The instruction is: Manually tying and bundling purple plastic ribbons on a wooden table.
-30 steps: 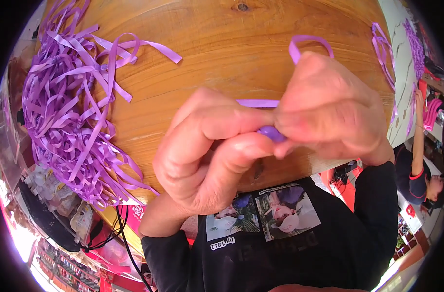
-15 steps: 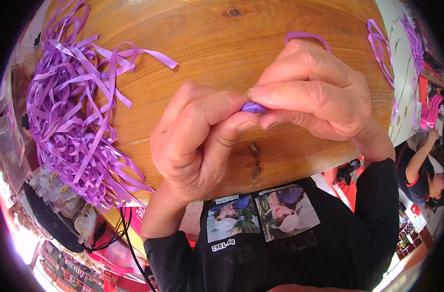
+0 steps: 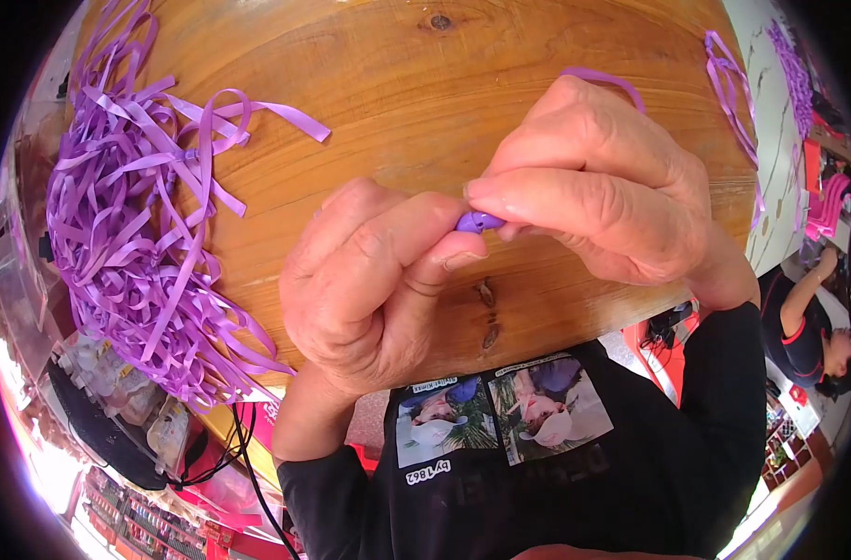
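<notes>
A small, glossy purple plastic clasp (image 3: 479, 221) with tiny dark openings is held between my two hands, above the wooden table. My left hand (image 3: 360, 285) pinches its left end between thumb and forefinger. At the other end, the fingertips of my right hand (image 3: 603, 191) are closed on the clasp, partly covering it. Behind my right knuckles shows a loop of purple ribbon (image 3: 612, 82); where it leads is hidden by the hand. A large tangled heap of purple ribbons (image 3: 131, 224), with small purple plastic pieces among them, lies to the left of my left hand.
The wooden table (image 3: 388, 56) curves toward me. More purple ribbon (image 3: 729, 84) lies along its right edge, beside a white marbled surface (image 3: 771, 140). Clear bags and a black item (image 3: 103, 420) sit at lower left, near black cables (image 3: 243, 448). Another person (image 3: 803, 327) is at far right.
Both hands have shifted slightly, the left one down and to the left. The clasp has moved a little left and down and is tilted, with its openings now showing more.
</notes>
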The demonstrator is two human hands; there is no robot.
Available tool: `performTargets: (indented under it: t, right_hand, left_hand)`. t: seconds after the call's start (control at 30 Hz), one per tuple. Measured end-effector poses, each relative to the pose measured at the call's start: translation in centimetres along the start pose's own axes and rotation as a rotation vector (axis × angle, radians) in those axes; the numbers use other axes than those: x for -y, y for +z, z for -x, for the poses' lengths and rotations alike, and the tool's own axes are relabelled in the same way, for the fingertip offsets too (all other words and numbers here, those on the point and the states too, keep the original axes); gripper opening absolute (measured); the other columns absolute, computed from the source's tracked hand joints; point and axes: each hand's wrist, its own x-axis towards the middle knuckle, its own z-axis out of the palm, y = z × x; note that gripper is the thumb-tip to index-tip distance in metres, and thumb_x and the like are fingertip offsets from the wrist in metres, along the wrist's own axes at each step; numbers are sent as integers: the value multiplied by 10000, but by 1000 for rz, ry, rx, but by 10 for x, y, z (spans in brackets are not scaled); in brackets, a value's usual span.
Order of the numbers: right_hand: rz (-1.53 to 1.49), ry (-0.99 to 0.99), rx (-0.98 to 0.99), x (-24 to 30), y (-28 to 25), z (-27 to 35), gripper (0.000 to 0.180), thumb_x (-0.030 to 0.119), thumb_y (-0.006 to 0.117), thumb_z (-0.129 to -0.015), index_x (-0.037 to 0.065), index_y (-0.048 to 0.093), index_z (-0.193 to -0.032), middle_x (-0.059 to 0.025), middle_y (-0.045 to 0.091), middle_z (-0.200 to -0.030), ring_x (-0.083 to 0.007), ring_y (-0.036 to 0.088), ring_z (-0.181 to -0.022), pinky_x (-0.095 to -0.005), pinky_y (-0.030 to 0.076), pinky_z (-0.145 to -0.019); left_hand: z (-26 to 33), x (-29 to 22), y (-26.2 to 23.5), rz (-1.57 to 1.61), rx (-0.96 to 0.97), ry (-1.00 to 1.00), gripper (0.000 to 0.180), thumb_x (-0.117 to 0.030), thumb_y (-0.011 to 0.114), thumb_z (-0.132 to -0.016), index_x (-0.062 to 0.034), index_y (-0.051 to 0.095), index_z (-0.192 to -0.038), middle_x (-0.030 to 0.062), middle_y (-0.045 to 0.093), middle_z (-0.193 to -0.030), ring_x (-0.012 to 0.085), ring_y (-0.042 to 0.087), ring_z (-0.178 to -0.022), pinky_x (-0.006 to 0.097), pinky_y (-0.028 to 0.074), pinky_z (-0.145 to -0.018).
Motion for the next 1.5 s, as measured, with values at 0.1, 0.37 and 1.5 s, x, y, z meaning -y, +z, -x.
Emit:
performTargets:
  t: [0.1, 0.37, 1.5]
  right_hand:
    - [-19, 8, 9, -1, 3, 1, 294, -11, 689, -653, -32, 625, -939, -88, 593, -804, -178, 555, -645, -267, 420, -527]
    - [5, 4, -7, -1, 10, 7, 311, -27, 686, -661, -48, 610, -961, -93, 584, -820, -175, 553, -649, -267, 412, -515]
    - [105, -35, 59, -4, 6, 5, 365, -7, 689, -599, -41, 623, -957, -90, 585, -805, -181, 548, -630, -270, 399, -507]
  left_hand:
    - [1, -1, -1, 13, 28, -41, 181, -84, 724, -727, 30, 635, -838, 82, 582, -658, 164, 487, -524, 260, 375, -470]
    - [8, -3, 3, 208, 0, -250, 120, -63, 674, -787, 25, 625, -851, 60, 506, -613, 143, 454, -526, 252, 345, -473]
    - [8, -4, 6, 325, -12, -356, 137, -108, 636, -834, 22, 622, -874, 43, 552, -702, 108, 451, -615, 227, 351, -565]
